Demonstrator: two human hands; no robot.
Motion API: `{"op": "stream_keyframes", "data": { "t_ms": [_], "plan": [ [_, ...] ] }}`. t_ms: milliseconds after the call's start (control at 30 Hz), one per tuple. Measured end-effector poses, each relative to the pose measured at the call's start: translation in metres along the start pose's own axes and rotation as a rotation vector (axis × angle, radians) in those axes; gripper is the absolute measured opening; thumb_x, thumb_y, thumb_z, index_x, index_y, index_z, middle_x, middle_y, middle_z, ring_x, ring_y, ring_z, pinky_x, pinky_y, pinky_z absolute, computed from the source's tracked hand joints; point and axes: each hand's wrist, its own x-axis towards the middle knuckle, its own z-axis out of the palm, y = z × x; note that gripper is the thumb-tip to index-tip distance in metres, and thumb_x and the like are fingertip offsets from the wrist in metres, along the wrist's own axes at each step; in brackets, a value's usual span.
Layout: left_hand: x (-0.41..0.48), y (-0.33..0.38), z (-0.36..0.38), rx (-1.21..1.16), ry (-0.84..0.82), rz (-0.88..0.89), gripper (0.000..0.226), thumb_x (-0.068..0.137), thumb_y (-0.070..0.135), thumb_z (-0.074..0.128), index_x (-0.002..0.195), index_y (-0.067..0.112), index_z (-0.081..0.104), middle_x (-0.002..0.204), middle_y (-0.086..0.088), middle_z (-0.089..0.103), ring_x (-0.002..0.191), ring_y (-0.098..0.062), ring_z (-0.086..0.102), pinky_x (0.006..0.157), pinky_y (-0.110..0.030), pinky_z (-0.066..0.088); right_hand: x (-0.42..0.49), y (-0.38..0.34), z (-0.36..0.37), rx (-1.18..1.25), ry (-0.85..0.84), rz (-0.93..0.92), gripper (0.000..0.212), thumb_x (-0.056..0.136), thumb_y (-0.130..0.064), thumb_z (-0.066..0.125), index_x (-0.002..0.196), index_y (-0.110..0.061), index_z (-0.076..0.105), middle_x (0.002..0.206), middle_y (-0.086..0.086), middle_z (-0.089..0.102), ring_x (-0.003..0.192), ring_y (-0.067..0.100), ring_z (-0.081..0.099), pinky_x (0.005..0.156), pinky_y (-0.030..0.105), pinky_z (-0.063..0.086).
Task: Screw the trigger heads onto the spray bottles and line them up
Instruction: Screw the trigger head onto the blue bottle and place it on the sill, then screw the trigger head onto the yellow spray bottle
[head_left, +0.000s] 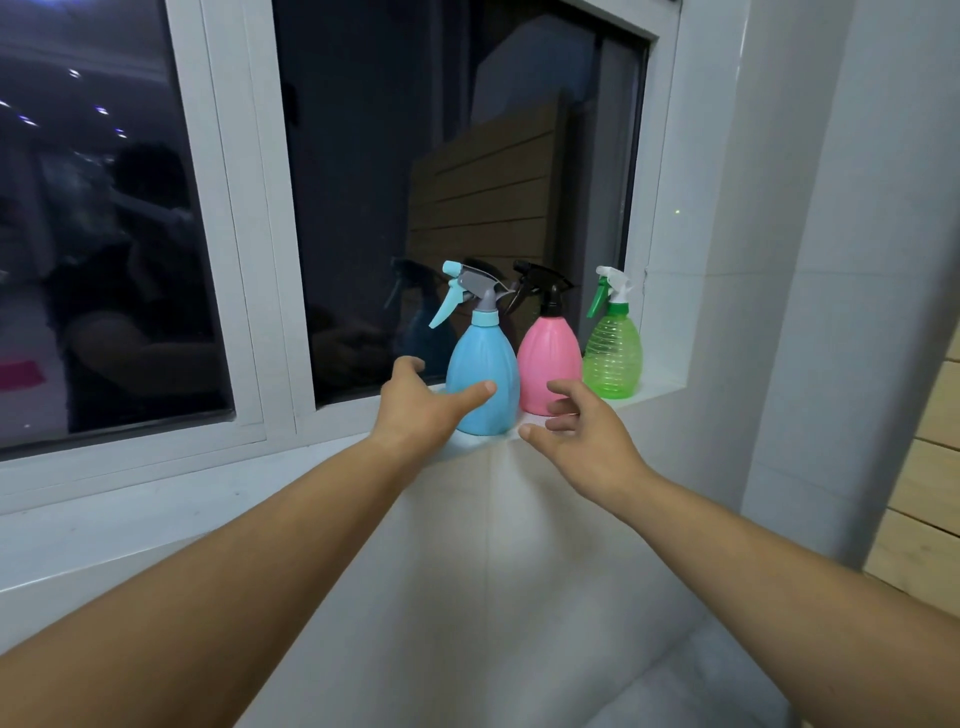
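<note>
1. Three spray bottles stand upright in a row on the white window sill (660, 387), close against the dark window (441, 171).
2. The blue bottle (482, 371) is nearest, at the left end; its grey and blue trigger head (467, 291) sits on the neck with the lever pointing left.
3. The pink bottle (549, 364) stands just beside it, the two bodies touching or nearly so, and wears a black trigger head (543, 286).
4. The green bottle (613, 358), see-through and ribbed, is at the right end by the wall, with a white and green trigger head (610, 291).
5. The left hand (415, 402) is open around the blue bottle's lower left side, thumb laid across its front, fingers curling behind; it grips nothing firmly that I can see.
6. The right hand (582, 431) hovers open and empty in front of the pink bottle's base, fingers loosely spread.
</note>
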Motion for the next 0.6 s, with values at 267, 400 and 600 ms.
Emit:
{"op": "stream_keyframes", "data": {
  "t_ms": [267,400,600],
  "plan": [
    [-0.050,-0.008,0.004,-0.083,-0.017,0.074,0.056,0.082,0.044,0.080,0.123,0.018,0.051,0.107,-0.008,0.063,0.094,-0.020,0.064,0.078,-0.032,0.055,-0.044,0.009,-0.017,0.025,-0.021,0.072,0.054,0.078,-0.031,0.079,0.126,-0.022,0.055,0.109,-0.002,0.059,0.098,0.014,0.064,0.078,0.025,0.053],
    [-0.083,-0.048,0.018,-0.112,-0.253,0.044,0.036,0.083,0.036,0.081,0.103,0.013,0.062,0.081,-0.005,0.064,0.073,-0.015,0.064,0.065,-0.031,0.055,-0.086,0.037,-0.022,0.066,-0.048,0.187,0.040,0.080,-0.025,0.078,0.115,-0.016,0.061,0.104,0.004,0.064,0.087,0.016,0.065,0.076,0.023,0.052],
    [-0.116,-0.152,0.060,0.038,-0.576,-0.115,0.016,0.089,0.018,0.077,0.090,0.016,0.061,0.074,-0.004,0.059,0.072,-0.018,0.062,0.062,-0.029,0.051,-0.156,0.120,-0.004,0.090,-0.125,0.434,0.028,0.083,-0.023,0.076,0.105,-0.010,0.066,0.090,0.005,0.063,0.075,0.014,0.060,0.074,0.023,0.050]
  ]
}}
